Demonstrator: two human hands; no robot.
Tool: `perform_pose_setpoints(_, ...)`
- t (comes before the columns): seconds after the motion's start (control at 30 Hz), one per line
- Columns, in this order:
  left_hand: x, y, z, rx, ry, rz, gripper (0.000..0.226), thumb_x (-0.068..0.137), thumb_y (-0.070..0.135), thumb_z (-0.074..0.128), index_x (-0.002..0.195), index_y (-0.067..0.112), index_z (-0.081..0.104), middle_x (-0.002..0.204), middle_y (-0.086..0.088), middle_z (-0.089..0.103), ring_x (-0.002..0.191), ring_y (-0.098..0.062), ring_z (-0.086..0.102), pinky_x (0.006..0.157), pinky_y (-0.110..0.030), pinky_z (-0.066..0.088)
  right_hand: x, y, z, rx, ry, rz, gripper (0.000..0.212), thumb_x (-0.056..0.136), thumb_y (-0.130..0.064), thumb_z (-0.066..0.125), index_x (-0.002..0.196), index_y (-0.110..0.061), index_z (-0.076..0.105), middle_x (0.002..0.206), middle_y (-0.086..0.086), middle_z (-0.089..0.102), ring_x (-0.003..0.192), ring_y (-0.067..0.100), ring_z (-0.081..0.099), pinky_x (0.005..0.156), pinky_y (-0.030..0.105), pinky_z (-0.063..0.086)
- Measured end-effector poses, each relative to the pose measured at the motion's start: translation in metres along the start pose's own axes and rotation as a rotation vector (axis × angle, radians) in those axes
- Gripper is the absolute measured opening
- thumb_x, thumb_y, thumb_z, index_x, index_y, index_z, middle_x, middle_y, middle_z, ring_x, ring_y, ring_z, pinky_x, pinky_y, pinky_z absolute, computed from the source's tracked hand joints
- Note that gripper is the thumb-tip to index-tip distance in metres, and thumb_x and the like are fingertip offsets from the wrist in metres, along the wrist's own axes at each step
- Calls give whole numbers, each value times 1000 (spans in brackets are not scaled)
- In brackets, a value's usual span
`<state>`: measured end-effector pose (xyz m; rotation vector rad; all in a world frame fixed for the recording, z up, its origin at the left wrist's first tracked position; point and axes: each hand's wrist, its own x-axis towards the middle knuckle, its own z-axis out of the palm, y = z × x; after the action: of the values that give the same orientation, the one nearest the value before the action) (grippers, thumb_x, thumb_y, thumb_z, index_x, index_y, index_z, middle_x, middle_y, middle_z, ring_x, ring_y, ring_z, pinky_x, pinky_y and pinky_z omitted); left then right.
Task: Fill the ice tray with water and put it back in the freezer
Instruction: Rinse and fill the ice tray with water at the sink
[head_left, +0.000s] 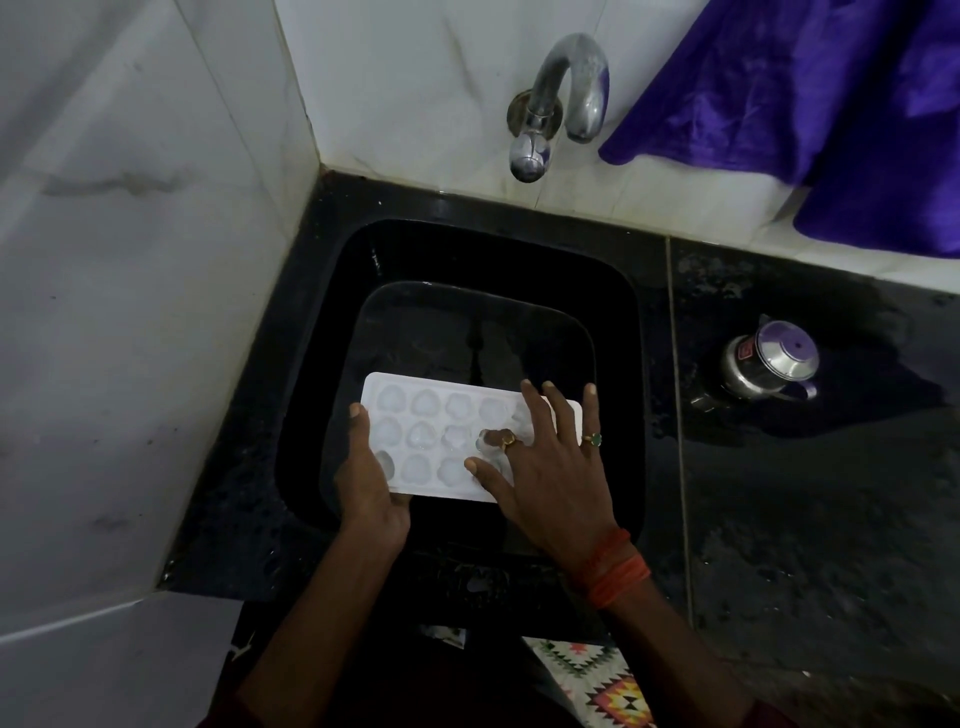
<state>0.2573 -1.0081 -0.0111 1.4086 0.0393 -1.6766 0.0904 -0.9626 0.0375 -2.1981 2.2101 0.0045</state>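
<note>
No writing, brand, number or sign can be read anywhere. The only label in sight is a small red sticker (746, 353) on the side of the shiny steel lidded jug (779, 364) standing on the black stone counter (810, 519). Its print is too blurred to make out.

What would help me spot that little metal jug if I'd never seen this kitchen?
Start at the black sink under the tap. On the counter to its right stands the jug. It alone there is shiny steel with a lid.
</note>
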Motion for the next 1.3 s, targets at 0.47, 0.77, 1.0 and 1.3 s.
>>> perform_pose_setpoints(0.47, 3, -1, 1, -1, 4, -8, 49, 86, 67, 69, 99, 21, 76, 90, -5, 82, 78, -29, 80, 55, -44, 62, -2, -6, 1, 40, 26, 8, 59, 95, -71, 25, 105, -36, 71, 151, 9, 45, 147, 27, 31, 122, 57, 3)
perform_pose_setpoints(0.77, 5, -1, 5, 10, -17, -3, 51, 87, 68, 66, 106, 22, 76, 98, -6, 82, 85, -30, 79, 66, -48, 64, 1, -4, -1, 17, 44, 11, 55, 96, -70, 26, 104, -37, 70, 152, 9, 43, 147, 27, 31, 122, 56, -1)
perform_pose_setpoints(1.0, 7, 0, 4, 12, -7, 11, 45, 88, 67, 66, 98, 24, 77, 94, -4, 82, 82, -27, 80, 61, -44, 64, 3, -6, -1, 24, 45, 17, 56, 96, -70, 26, 103, -37, 72, 152, 10, 43, 145, 27, 34, 122, 56, 1)
perform_pose_setpoints(1.3, 7, 0, 3, 7, -9, 13, 49, 87, 68, 66, 102, 23, 77, 95, -4, 82, 83, -29, 80, 61, -45, 64, 7, -3, -3, 19, 4, 24, 59, 96, -70, 26, 108, -37, 72, 155, 11, 40, 146, 28, 32, 122, 56, -1)
